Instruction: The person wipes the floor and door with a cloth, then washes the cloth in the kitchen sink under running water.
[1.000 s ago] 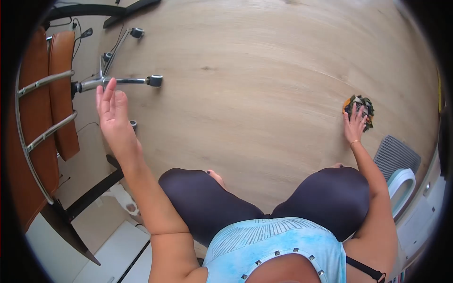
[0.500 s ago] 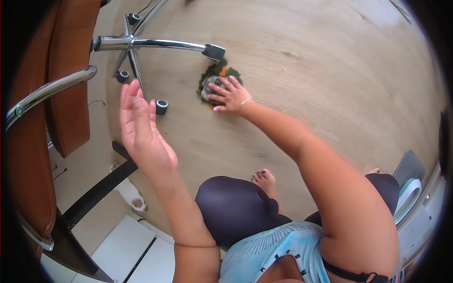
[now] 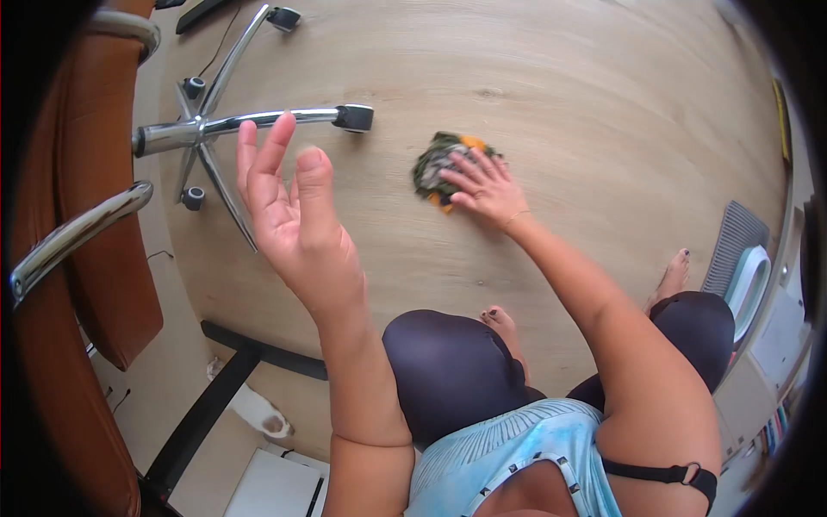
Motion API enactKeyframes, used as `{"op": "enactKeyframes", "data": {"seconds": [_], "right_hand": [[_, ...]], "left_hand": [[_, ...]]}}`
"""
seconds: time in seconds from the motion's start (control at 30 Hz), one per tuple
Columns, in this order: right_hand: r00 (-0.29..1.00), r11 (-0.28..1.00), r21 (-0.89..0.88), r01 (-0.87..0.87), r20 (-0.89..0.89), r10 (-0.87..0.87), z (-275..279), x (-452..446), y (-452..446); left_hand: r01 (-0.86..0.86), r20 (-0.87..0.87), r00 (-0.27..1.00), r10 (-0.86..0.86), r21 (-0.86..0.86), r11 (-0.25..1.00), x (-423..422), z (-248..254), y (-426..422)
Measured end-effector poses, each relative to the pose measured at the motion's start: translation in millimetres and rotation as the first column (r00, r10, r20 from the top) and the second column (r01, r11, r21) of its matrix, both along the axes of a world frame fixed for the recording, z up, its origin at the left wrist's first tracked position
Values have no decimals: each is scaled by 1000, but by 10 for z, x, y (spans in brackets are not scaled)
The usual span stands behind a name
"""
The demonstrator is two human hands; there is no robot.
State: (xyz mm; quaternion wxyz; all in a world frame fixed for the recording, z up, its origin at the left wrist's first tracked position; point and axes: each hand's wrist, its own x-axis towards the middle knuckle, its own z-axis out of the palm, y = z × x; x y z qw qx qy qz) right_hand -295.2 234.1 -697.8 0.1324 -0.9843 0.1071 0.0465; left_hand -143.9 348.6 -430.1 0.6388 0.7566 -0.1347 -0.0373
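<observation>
My right hand lies flat with fingers spread on a crumpled cloth, dark green, grey and orange, pressing it against the wooden floor. Part of the cloth is hidden under the palm and fingers. My left hand is raised in the air in front of the chair base, palm turned up, fingers loosely apart and holding nothing.
At left stand a brown leather chair and a chrome wheeled base. A black metal leg crosses the lower left, with a white animal's paw beside it. A grey ridged object sits at right.
My right hand and the cloth have moved to the right across the floor, away from the chair wheel. My left hand has shifted right, and the whole view has shifted a little.
</observation>
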Motion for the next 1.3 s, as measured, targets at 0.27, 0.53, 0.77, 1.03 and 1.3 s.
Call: {"op": "enactKeyframes", "data": {"seconds": [0.27, 0.53, 0.77, 1.03, 1.3], "right_hand": [[267, 291, -133, 947, -170, -948, -18, -1097, -1281], [965, 936, 236, -262, 37, 261, 70, -293, 678], [962, 961, -46, 272, 45, -270, 65, -1068, -1145], [445, 468, -134, 873, -170, -879, 147, -3449, -3097], [270, 284, -243, 927, -90, -959, -160, -5410, -2514]], "left_hand": [[195, -107, 973, -204, -89, 977, -197, 46, -692], [265, -70, 962, -264, 10, 964, -507, 165, -1003], [397, -20, 918, -397, 84, 914, -1078, 450, -1080], [446, 79, 881, -467, 194, 874, -1973, 775, -1198], [494, -11, 850, -527, 367, 788, -2580, 859, -1217]]}}
